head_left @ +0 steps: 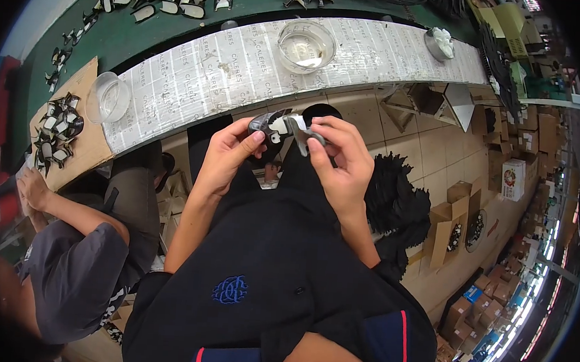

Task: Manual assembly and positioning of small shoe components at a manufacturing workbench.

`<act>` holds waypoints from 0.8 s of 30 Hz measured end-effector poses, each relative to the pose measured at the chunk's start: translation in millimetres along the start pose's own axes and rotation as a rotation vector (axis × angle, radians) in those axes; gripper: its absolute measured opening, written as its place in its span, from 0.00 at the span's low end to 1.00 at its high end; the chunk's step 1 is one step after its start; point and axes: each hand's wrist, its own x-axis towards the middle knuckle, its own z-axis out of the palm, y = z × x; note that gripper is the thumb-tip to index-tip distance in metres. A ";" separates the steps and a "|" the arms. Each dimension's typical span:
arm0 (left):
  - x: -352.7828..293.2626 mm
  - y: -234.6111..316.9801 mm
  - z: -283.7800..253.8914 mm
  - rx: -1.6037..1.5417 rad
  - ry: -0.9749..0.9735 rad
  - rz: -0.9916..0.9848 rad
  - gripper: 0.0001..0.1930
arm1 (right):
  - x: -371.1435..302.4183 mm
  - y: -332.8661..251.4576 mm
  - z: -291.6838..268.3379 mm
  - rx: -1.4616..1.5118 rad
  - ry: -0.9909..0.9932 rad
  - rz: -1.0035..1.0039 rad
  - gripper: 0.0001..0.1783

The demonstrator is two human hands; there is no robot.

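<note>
Just above centre, toward twelve o'clock, the person's left hand [228, 152] pinches a dark-and-white piece [264, 124]; the right hand [343, 161] grips a grey piece [303, 142] beside it, their contact unclear. At eight, a co-worker [80, 271] fades into shadow.

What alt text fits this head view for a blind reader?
The left hand holds a small black and white piece beside a gray piece in the right hand. Beyond, a pale ledge bears a clear dish; a co-worker is at left.

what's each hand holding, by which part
Left hand grips a glossy black piece by its left end; right hand pinches a grey piece by its right side.
</note>
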 end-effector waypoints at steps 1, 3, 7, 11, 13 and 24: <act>-0.4 0.7 0.7 0.010 0.006 -0.001 0.15 | 2.0 0.3 0.1 -0.215 -0.024 -0.078 0.13; 0.4 -2.5 -0.9 0.021 0.003 0.014 0.16 | 6.5 5.3 -0.5 -0.321 -0.045 -0.186 0.14; 1.1 -4.3 -1.6 0.047 0.010 0.030 0.19 | 9.8 5.2 2.7 -0.357 -0.137 -0.298 0.14; 1.2 -2.3 1.5 0.060 0.017 0.017 0.20 | 10.5 8.8 5.4 -0.357 -0.172 -0.295 0.15; 1.9 -4.4 -0.8 0.048 0.015 0.017 0.20 | 11.9 10.4 5.9 -0.370 -0.159 -0.308 0.15; 1.3 1.2 0.4 -0.008 0.028 -0.006 0.17 | 13.7 11.3 -3.7 -0.459 0.030 -0.196 0.13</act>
